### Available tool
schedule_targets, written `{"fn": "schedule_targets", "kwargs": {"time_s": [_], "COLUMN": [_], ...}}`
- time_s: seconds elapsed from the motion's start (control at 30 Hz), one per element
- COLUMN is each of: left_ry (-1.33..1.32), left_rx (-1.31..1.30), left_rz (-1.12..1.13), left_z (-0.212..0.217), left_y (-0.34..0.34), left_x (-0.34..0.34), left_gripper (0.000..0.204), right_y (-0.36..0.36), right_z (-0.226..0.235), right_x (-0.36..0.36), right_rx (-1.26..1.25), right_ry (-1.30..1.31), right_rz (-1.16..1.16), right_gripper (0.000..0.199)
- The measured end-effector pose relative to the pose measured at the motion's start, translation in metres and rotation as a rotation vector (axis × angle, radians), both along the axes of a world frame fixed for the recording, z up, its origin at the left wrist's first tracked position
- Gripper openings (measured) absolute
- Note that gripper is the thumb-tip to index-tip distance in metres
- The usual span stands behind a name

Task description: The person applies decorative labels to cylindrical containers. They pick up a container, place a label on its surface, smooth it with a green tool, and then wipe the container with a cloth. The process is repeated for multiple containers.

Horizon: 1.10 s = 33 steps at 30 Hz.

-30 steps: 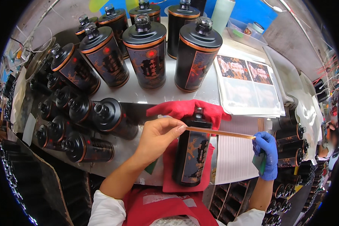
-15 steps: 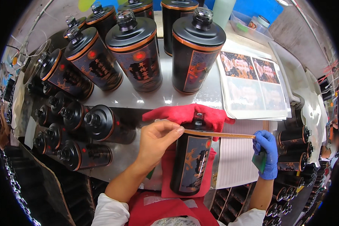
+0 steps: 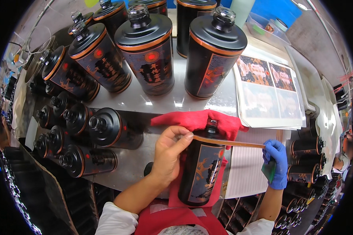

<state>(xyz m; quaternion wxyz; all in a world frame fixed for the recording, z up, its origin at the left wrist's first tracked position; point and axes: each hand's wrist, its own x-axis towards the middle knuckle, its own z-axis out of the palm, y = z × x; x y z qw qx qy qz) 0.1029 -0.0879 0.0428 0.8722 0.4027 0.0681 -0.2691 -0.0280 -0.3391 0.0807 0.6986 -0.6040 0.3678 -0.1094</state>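
A black bottle [image 3: 202, 176] with a dark decorated label lies before me on red cloth, its neck pointing away. A thin copper-coloured strip [image 3: 241, 144] stretches from its shoulder out to the right. My left hand [image 3: 171, 150], bare, presses the strip's near end against the bottle's shoulder between thumb and fingers. In a blue glove, my right hand [image 3: 276, 162] pinches the free end and keeps the strip taut. A green flat piece [image 3: 269, 171] shows beneath the gloved fingers. Red cloth [image 3: 176, 118] is also bunched around the bottle's neck.
Several finished-looking black bottles [image 3: 147, 55] stand across the back of the metal table [image 3: 176, 102]. More bottles [image 3: 106, 127] lie at the left and others [image 3: 308, 145] at the right. Printed sheets [image 3: 268, 103] and a striped white sheet [image 3: 245, 172] lie right of the bottle.
My left hand has moved slightly right, still pressing the strip to the bottle. The strip stays stretched to my right hand. The whole view has shifted a little.
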Motion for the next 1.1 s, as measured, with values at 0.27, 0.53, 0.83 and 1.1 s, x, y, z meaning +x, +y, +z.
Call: {"fn": "schedule_targets", "kwargs": {"time_s": [0.27, 0.53, 0.83, 1.1], "left_ry": [0.085, 0.074, 0.026, -0.134], "left_rx": [-0.062, -0.085, -0.076, 0.173], "left_rz": [0.047, 0.035, 0.102, 0.283], "left_z": [0.013, 0.009, -0.011, -0.009], "left_y": [-0.014, -0.012, -0.013, -0.011], "left_x": [-0.007, -0.006, -0.01, -0.023], "left_gripper": [0.026, 0.025, 0.015, 0.016], "right_y": [0.006, 0.0, 0.004, -0.006], "right_z": [0.014, 0.004, -0.025, -0.046], "right_x": [-0.011, -0.006, 0.007, 0.007], "right_rx": [-0.034, -0.009, 0.073, 0.037], "right_ry": [-0.106, -0.056, 0.04, 0.028], "right_rz": [-0.029, -0.046, -0.035, 0.046], "right_gripper": [0.006, 0.005, 0.009, 0.017]}}
